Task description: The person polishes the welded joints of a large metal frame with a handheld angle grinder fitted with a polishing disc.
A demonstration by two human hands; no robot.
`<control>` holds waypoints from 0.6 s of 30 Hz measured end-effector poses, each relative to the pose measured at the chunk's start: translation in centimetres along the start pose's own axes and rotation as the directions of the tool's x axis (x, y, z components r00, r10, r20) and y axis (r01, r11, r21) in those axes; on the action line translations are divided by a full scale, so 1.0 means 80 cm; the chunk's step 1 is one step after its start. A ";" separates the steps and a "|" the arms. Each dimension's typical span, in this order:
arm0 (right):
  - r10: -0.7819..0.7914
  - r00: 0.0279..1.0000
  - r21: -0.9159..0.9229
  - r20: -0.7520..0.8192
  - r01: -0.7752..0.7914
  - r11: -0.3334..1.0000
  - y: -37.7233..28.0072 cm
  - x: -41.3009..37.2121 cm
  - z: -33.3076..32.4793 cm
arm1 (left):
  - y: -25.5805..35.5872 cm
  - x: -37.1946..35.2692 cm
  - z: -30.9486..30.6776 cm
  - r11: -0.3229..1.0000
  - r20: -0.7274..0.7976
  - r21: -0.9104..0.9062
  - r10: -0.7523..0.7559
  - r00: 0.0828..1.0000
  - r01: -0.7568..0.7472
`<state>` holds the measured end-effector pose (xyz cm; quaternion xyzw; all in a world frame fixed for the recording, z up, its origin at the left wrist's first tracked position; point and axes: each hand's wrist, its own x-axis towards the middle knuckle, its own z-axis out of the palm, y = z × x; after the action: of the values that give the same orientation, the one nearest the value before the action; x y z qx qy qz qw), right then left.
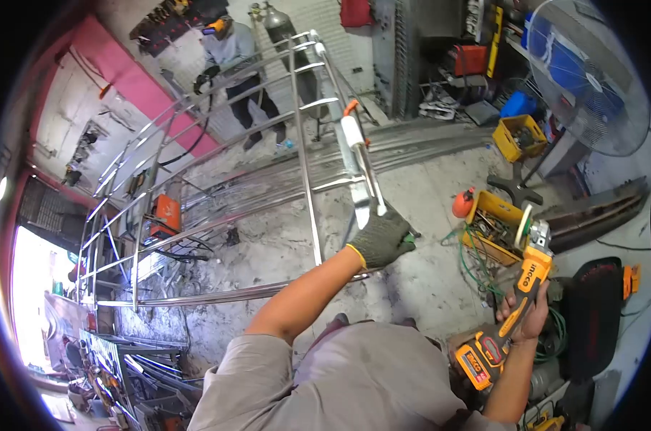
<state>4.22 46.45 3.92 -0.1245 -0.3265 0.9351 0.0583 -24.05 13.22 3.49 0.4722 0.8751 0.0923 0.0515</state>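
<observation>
My left hand [385, 238], in a dark knitted glove with a yellow cuff, is closed around the near end of a shiny metal railing [302, 147]. The railing has long curved bars and short cross bars, and it spreads out to the left. Part of the tube under the glove is hidden. My bare right hand [530, 316] holds a yellow and black cordless angle grinder [527, 286] by its body. The grinder's head and pale disc point up, apart from the railing, and its battery is low near my forearm.
A co-worker [233, 61] stands beyond the railing, near a gas cylinder [277, 25]. An orange machine [166, 217] sits behind the bars. To the right are a yellow crate of metal parts [494, 226], a red bottle [463, 203], green cable [469, 266] and a standing fan [591, 79].
</observation>
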 end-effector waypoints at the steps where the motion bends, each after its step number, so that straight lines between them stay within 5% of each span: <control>1: 0.003 0.993 -0.041 -0.115 -0.008 0.999 -0.003 -0.004 0.018 | 0.003 -0.003 0.000 0.997 -0.096 -0.065 0.027 0.995 -0.033; 2: 0.028 0.961 -0.010 -0.274 -0.032 0.999 -0.002 -0.004 0.034 | 0.001 -0.002 -0.002 0.974 0.007 -0.221 -0.055 0.998 0.056; 6: -0.035 0.994 -0.066 0.100 0.041 0.997 0.001 0.002 0.040 | 0.030 -0.031 -0.001 0.908 -0.336 -0.417 -0.194 0.922 0.039; 9: -0.045 0.996 -0.148 0.071 0.055 0.987 0.014 0.002 0.082 | 0.042 -0.066 -0.017 0.185 -0.004 -0.979 -0.444 0.896 0.087; 12: -0.072 0.997 -0.340 0.027 0.077 0.937 0.035 0.011 0.122 | 0.050 -0.103 -0.061 -0.118 0.186 -0.982 -0.513 0.838 0.145; 14: -0.096 0.995 -0.480 0.030 0.098 0.872 0.051 0.020 0.149 | 0.031 -0.136 -0.038 -0.151 0.014 -0.986 -0.476 0.880 -0.066; 17: 0.009 1.000 -0.371 -0.001 -0.008 0.929 0.080 0.034 0.181 | 0.010 -0.174 -0.046 -0.584 0.171 -0.802 -0.424 0.890 -0.124; 18: 0.054 0.999 -0.343 -0.002 -0.052 0.938 0.086 0.040 0.189 | 0.006 -0.186 -0.047 -0.579 0.137 -0.799 -0.439 0.888 -0.164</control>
<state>-3.11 32.69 10.45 -0.1382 -0.4809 0.8657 0.0093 -16.16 0.61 7.33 -0.0023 0.3768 0.8769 0.2984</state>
